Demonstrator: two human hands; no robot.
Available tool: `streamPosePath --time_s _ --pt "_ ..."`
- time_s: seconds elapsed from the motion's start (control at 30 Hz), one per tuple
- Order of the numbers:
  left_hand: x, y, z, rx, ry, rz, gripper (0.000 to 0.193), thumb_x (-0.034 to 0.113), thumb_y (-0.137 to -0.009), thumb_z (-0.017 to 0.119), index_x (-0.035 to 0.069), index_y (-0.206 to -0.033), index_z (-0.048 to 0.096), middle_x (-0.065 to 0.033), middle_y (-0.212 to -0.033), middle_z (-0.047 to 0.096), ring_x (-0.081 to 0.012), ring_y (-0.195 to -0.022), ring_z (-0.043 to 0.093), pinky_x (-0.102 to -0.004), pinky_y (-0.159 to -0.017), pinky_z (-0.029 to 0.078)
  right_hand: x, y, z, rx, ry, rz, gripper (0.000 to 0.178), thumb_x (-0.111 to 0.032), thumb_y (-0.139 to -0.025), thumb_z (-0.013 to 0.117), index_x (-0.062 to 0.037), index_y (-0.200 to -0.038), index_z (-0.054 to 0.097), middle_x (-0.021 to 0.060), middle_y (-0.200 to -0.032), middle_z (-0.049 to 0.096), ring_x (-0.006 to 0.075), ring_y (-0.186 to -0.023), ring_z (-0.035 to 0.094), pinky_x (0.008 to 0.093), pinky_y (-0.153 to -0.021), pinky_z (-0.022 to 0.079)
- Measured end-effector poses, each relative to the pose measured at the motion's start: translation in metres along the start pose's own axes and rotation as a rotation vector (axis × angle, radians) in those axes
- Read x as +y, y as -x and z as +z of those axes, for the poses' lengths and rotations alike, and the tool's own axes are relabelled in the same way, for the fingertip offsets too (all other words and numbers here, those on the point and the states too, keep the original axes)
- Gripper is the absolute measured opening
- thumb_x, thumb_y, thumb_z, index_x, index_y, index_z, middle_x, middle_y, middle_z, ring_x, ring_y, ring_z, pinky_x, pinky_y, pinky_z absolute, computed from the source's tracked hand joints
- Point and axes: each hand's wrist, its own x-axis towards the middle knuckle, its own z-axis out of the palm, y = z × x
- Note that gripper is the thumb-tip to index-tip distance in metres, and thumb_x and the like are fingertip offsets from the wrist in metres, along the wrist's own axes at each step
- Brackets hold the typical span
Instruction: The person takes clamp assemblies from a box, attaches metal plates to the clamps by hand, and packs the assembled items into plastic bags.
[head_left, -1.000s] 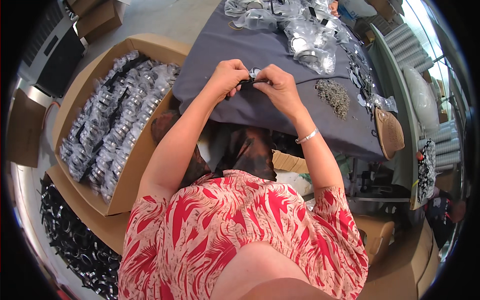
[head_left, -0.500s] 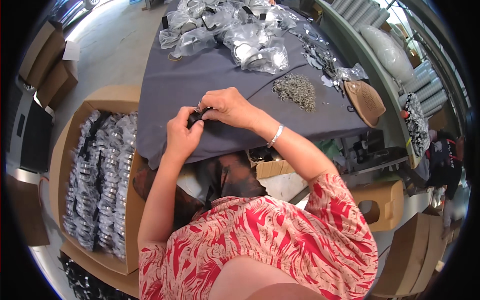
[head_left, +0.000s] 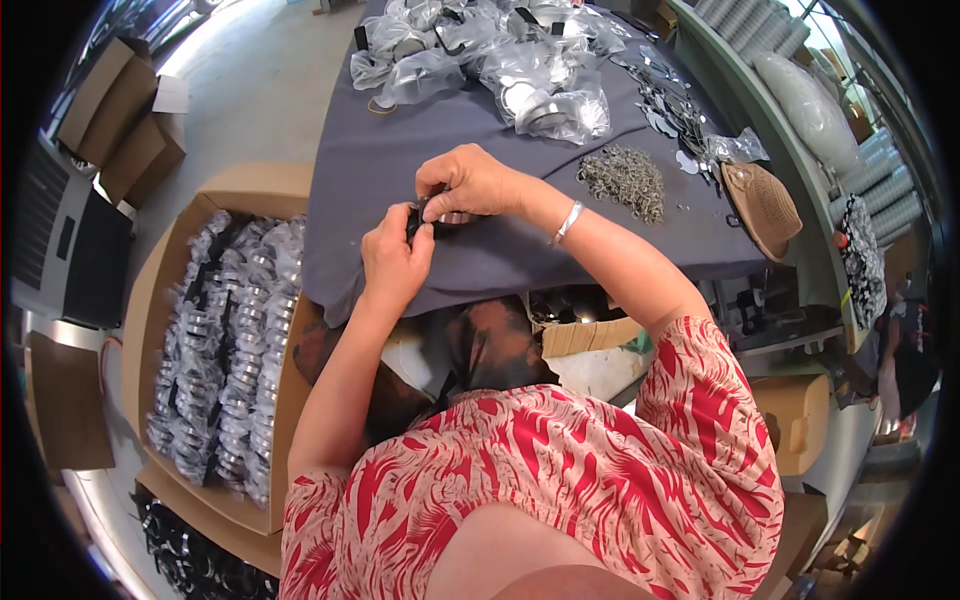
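Note:
Over the near left part of the cloth-covered table (head_left: 355, 170), both hands meet at a small black piece (head_left: 412, 222) that is mostly hidden by the fingers. My left hand (head_left: 393, 258) pinches it from below, thumb up. From the right, my right hand (head_left: 468, 182) grips its upper end with curled fingers; a bracelet circles that wrist. The piece's exact kind cannot be made out. To the right of the hands lies a heap of small metal hooks or rings (head_left: 622, 182). Bagged round silver items (head_left: 545, 110) with black parts are piled at the far side.
A cardboard box (head_left: 160, 260) at left holds rows of plastic-wrapped silver items (head_left: 240, 370). Flat metallic pieces (head_left: 670, 105) and a brown woven hat (head_left: 762, 208) lie along the table's right side. Beyond stands a shelf (head_left: 740, 85) with stacked rolls. Black parts (head_left: 190, 550) sit at lower left.
The whole view has shifted, so the scene sits farther right. My hands stay together at the black piece, with the right hand's fingers now closed nearer the left thumb.

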Motion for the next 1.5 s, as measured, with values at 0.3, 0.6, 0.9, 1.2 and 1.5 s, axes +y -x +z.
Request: streamPosePath --time_s 0.3,0.6,0.9,1.2,1.5 --pt "-0.001 -0.01 -0.006 -0.099 0.23 -0.5 0.023 0.015 -0.079 0.061 -0.002 -0.095 0.056 -0.0101 -0.07 0.061 -0.0152 -0.053 0.054 -0.0292 -0.052 0.044 0.028 0.073 0.02 0.888 -0.325 0.187 0.012 -0.004 -0.072 0.064 0.0006 -0.076 0.054 0.0042 -0.063 0.054 0.0095 -0.054 0.051 0.0247 -0.044 0.04" --pt "0.074 -0.004 0.016 -0.027 0.645 -0.411 0.017 0.008 -0.08 0.06 -0.002 -0.093 0.057 -0.001 -0.066 0.055 -0.004 -0.049 0.047 -0.0194 -0.044 0.037 -0.003 0.092 0.038 0.821 0.123 0.012 0.058 -0.026 -0.072 0.071 -0.0017 -0.118 0.046 0.0145 -0.099 0.056 0.0229 -0.08 0.058 0.0325 -0.067 0.048" --pt "0.047 0.004 0.033 -0.071 0.337 -0.135 0.031 0.013 -0.083 0.059 0.001 -0.111 0.054 -0.0026 -0.084 0.058 -0.0068 -0.068 0.052 -0.02 -0.063 0.044 0.027 0.11 -0.018 1.137 -0.748 -0.157 0.029 -0.005 -0.076 0.065 0.0021 -0.101 0.051 0.0081 -0.084 0.058 0.016 -0.069 0.059 0.0282 -0.06 0.052" --pt "0.027 0.013 0.042 0.014 0.146 -0.052 0.02 0.008 -0.074 0.062 0.0 -0.092 0.059 -0.0085 -0.069 0.056 -0.0169 -0.053 0.053 -0.0266 -0.053 0.043 0.088 0.124 -0.197 1.652 -0.69 0.266 0.047 -0.022 -0.084 0.059 0.0131 -0.11 0.042 0.0206 -0.098 0.054 0.0328 -0.078 0.061 0.0382 -0.063 0.056" --pt "0.024 0.03 -0.017 0.053 0.525 -0.261 0.022 0.008 -0.076 0.06 0.002 -0.097 0.061 -0.0062 -0.077 0.062 -0.0089 -0.072 0.058 -0.0249 -0.066 0.047 -0.021 0.023 0.023 0.528 -0.149 -0.177 0.023 -0.016 -0.083 0.058 0.0003 -0.098 0.061 0.0075 -0.085 0.063 0.0144 -0.073 0.062 0.025 -0.067 0.048"
